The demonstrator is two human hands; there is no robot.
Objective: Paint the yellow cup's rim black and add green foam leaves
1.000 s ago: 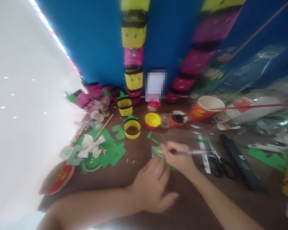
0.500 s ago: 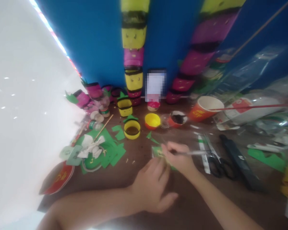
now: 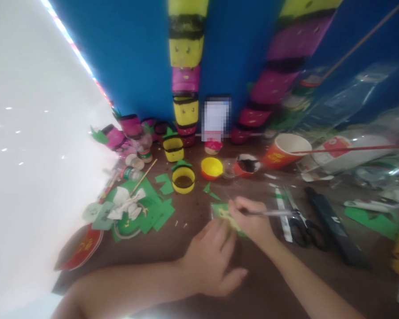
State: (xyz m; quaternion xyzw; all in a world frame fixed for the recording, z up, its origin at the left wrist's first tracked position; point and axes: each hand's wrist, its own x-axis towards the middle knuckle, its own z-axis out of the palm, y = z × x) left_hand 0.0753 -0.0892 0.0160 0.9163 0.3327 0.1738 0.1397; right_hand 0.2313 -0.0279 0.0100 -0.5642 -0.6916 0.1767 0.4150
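Note:
My left hand (image 3: 211, 259) lies palm down on the brown table, fingertips resting on a small green sheet (image 3: 216, 207) and its thumb spread away. Pale yellow pieces (image 3: 225, 215) show on that sheet, partly hidden by my fingers. My right hand (image 3: 254, 221) is closed around a slim grey pen-like tool (image 3: 275, 213), held like a pencil above the sheet's right side. Its tip is too blurred to make out. Two green scraps (image 3: 212, 191) lie just beyond the sheet.
Scissors (image 3: 302, 226), a white-and-green strip (image 3: 282, 217) and a black case (image 3: 332, 226) lie on the right. Yellow cups (image 3: 182, 184) and a red paper cup (image 3: 279, 153) stand behind. Green paper (image 3: 161, 215) and a tape roll (image 3: 126, 233) are on the left.
My right hand has shifted slightly right with the pen-like tool, showing more of the pale yellow pieces. My left hand stays in place.

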